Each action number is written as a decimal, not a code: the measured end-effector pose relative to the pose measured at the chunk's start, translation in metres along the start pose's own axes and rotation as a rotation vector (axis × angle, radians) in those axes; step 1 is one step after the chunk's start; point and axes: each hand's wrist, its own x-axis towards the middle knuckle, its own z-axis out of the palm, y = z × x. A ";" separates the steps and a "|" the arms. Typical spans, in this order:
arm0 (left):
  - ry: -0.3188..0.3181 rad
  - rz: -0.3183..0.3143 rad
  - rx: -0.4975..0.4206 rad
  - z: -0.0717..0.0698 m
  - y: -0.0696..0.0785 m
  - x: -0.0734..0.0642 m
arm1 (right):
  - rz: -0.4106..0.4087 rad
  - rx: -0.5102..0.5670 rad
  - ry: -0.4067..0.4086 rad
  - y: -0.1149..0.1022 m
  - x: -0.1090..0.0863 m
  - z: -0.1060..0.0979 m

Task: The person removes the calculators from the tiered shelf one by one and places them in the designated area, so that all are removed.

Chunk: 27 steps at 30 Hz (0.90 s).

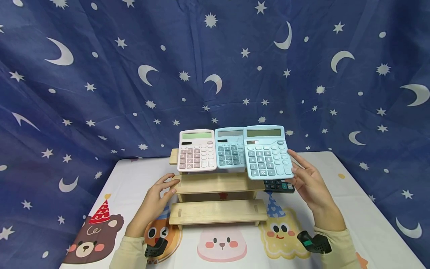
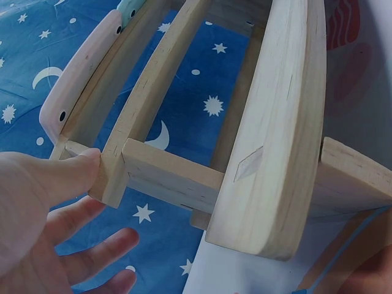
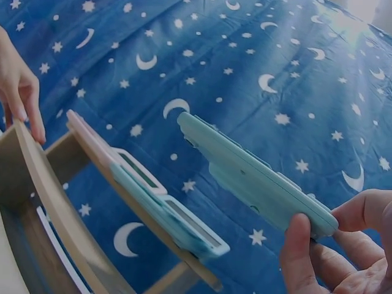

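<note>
A light blue calculator [image 1: 268,153] is held up by my right hand [image 1: 310,183], which pinches its lower right edge between thumb and fingers. The right wrist view shows that calculator [image 3: 251,177] edge-on, apart from the rack. My left hand [image 1: 156,201] grips the left end of the middle step of a wooden stepped rack [image 1: 218,213], thumb [image 2: 76,171] on one side of the board and a finger on the other. On the rack's top step lean a pink calculator [image 1: 197,151] and a second blue calculator [image 1: 230,149], the latter partly hidden by the held one.
A black calculator [image 1: 279,186] shows behind the rack's right side, mostly covered by the held blue one. The white tablecloth [image 1: 134,179] carries printed cartoon animals. A dark blue curtain [image 1: 215,74] with moons and stars hangs behind the table.
</note>
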 end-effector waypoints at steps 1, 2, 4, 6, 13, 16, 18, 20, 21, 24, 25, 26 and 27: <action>0.000 0.000 -0.001 0.000 0.000 0.000 | -0.002 0.006 0.004 0.000 0.000 -0.002; -0.001 0.001 -0.002 0.000 0.000 0.000 | -0.004 0.009 0.010 -0.001 0.000 -0.003; -0.001 0.003 -0.002 0.000 0.000 0.000 | -0.007 0.022 0.018 -0.001 0.000 -0.007; 0.000 0.005 -0.002 0.000 -0.001 0.000 | -0.009 0.025 0.026 -0.002 0.000 -0.010; -0.001 0.005 0.000 0.000 -0.001 0.000 | -0.009 0.055 0.036 -0.002 0.000 -0.021; -0.001 0.004 0.002 0.000 0.000 0.000 | 0.006 0.056 0.067 -0.003 0.000 -0.024; 0.000 0.002 0.004 0.000 0.000 0.000 | 0.017 0.054 0.095 -0.004 0.001 -0.026; 0.000 0.001 0.005 -0.001 0.000 0.000 | 0.025 0.058 0.117 -0.004 0.001 -0.028; 0.000 0.002 0.007 -0.001 0.000 0.000 | 0.028 0.061 0.128 -0.004 0.001 -0.030; 0.002 0.005 0.009 0.000 0.000 0.000 | 0.036 0.071 0.158 -0.004 0.001 -0.034; 0.003 0.006 0.010 0.000 0.000 0.000 | 0.037 0.074 0.167 -0.003 0.001 -0.035; 0.004 0.008 0.011 0.000 0.000 0.000 | 0.038 0.078 0.174 -0.003 0.001 -0.036; 0.005 0.009 0.012 0.000 0.000 0.000 | 0.040 0.083 0.182 -0.003 0.000 -0.037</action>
